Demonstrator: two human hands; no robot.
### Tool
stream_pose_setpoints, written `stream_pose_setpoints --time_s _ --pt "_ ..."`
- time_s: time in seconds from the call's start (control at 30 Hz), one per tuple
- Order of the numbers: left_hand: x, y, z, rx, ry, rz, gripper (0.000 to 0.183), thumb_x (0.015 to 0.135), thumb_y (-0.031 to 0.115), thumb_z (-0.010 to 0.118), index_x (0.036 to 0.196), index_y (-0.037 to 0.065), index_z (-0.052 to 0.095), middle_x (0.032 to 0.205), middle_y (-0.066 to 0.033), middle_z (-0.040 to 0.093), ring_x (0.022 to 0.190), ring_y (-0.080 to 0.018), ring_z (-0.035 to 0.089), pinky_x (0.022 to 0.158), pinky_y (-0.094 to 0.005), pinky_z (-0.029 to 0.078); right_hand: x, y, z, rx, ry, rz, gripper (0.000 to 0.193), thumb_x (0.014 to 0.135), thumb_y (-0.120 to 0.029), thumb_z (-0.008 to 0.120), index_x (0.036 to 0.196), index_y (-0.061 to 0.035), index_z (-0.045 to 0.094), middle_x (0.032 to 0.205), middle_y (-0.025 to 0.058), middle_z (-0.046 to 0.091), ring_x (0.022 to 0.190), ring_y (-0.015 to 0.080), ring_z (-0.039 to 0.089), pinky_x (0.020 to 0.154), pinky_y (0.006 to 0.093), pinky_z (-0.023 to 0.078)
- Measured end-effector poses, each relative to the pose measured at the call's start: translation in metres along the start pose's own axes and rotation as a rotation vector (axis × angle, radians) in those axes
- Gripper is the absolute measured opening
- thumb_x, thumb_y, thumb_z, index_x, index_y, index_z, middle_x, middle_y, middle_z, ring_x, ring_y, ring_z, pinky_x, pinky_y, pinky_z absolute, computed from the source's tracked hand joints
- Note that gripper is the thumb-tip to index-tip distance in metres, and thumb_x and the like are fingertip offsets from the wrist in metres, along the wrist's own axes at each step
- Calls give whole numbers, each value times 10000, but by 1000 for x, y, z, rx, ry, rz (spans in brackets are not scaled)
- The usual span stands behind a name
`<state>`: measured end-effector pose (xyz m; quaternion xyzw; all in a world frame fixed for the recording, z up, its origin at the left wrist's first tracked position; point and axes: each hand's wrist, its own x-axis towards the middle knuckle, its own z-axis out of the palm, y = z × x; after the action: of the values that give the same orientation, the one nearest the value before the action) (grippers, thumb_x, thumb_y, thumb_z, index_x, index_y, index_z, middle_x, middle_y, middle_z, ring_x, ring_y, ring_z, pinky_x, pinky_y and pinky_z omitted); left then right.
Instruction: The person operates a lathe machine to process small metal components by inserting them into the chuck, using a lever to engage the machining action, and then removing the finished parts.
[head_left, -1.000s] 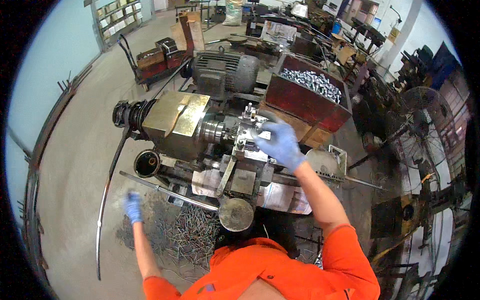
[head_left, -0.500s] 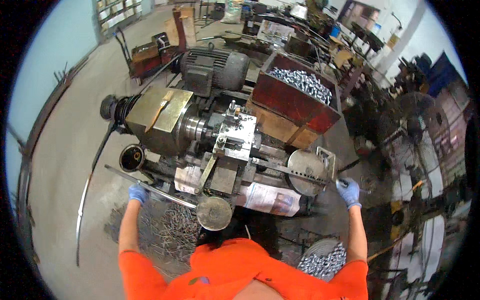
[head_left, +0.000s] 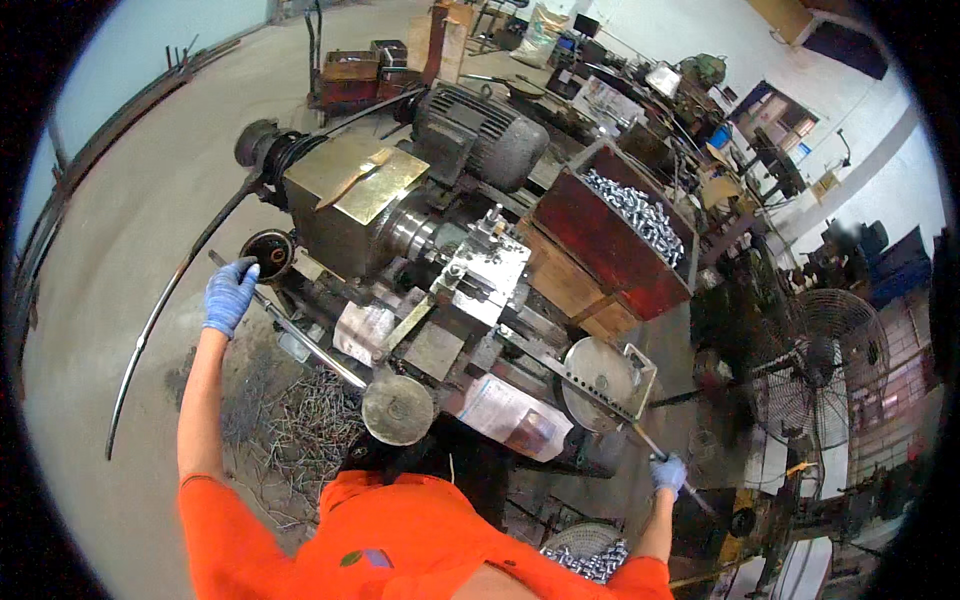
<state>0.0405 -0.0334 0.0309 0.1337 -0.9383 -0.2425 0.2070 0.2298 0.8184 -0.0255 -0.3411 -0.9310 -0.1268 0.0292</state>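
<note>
Lever (head_left: 300, 335) gripped, right hand (head_left: 667, 470) on blurred rod (head_left: 690, 490)

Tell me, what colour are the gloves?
Blue, on both the left hand and right hand, in the head view.

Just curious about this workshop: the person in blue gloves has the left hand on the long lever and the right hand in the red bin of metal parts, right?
Not quite. In the head view the right hand grips a thin rod low beside the machine.
</note>
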Motion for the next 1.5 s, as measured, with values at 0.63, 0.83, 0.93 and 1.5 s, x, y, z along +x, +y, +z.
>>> stream_pose_setpoints --time_s 0.63,0.83,0.93,1.5 --pt "23 2 63 166 -67 -73 317 809 393 570 900 111 683 826 -139 652 788 -317 619 703 -411 480 -248 123 14 14 -318 434 393 749 -368 566 800 12 652 848 256 626 875 372 614 750 445 493" --pt "24 -2 67 178 -41 -60 323 807 399 568 884 105 680 817 -141 651 789 -315 618 702 -418 476 -253 119 14 -25 -267 545 377 708 -344 606 805 17 649 863 235 636 885 359 615 759 426 494" --pt "23 5 59 148 -53 -81 324 807 398 568 883 103 680 821 -145 649 788 -318 617 700 -421 476 -257 109 3 -7 -253 546 366 700 -327 610 806 21 649 867 235 635 885 353 617 764 422 494" --pt "18 12 54 127 9 -33 299 807 374 573 883 106 683 807 -142 647 777 -321 615 696 -416 477 -269 113 12 -16 -281 534 356 679 -315 624 817 11 656 864 224 637 865 357 621 761 411 498"
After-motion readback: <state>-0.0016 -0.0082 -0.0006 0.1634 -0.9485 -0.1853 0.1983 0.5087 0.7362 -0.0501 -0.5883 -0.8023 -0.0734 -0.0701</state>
